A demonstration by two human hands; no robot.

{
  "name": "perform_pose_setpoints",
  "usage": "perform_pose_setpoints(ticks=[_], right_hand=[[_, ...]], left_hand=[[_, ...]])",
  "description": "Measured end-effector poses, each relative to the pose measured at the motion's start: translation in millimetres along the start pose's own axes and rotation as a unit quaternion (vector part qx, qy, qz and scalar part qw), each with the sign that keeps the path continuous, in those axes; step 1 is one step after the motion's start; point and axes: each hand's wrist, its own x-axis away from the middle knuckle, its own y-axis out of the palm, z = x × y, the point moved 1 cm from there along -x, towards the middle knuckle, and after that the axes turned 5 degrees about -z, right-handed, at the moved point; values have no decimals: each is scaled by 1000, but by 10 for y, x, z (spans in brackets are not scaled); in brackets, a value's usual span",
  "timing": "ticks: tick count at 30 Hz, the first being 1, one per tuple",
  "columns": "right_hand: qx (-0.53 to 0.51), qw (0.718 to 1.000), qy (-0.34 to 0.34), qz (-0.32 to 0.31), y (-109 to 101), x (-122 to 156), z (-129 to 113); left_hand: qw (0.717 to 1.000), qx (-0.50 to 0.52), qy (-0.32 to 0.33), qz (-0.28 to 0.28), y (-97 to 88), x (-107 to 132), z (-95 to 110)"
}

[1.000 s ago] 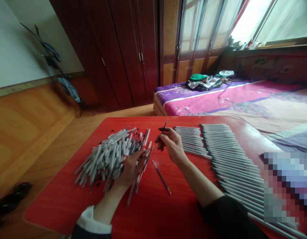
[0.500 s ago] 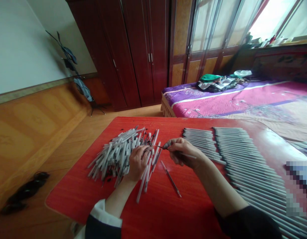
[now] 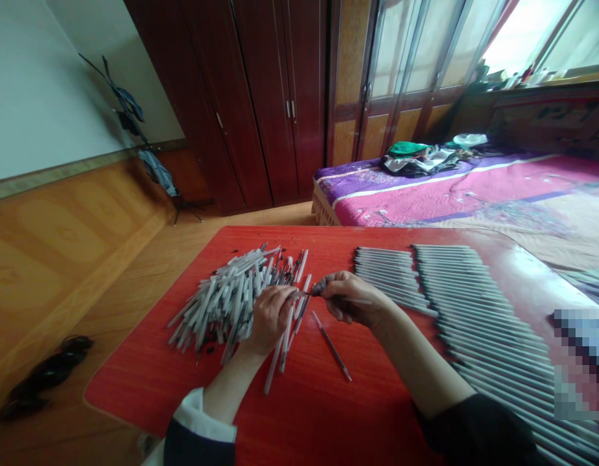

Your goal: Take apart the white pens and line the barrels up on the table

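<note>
My left hand [image 3: 269, 317] is curled at the right edge of a loose heap of grey pen barrels [image 3: 226, 298] on the red table [image 3: 299, 408], its fingers pinched on one barrel. My right hand [image 3: 350, 299] is closed on a thin pen refill whose dark tip points left and meets the left hand's fingertips. A single dark refill [image 3: 331, 336] lies loose on the table just below both hands. Two neat rows of finished pens [image 3: 449, 304] lie to the right of my right hand.
A bed with a pink and purple cover [image 3: 455, 188] stands behind the table, with clothes piled on it. Dark wooden wardrobes [image 3: 251, 97] line the back wall. A dark object [image 3: 47, 375] lies on the wooden floor at left.
My right hand came down and left from the rows with the refill, until its tip met my left hand at the heap's edge. The camera view also shifted.
</note>
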Motion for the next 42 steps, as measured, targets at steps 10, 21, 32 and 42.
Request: perform_pose_setpoints(ticks=[10,21,32,42], right_hand=[[-24,991,-60,120,26,-112,73],[580,752,-170,262,-70,-473,557],[725,646,-57,232,-50,-1065,318],[766,607,-54,207,113,-1379,394]], left_hand=[[979,153,-126,-40,-21,-35,101],[907,297,-238,180,-32,-73,-134],[906,261,-247,225,-54,-65,-257],[918,247,-239,199,-33,-48,-289]])
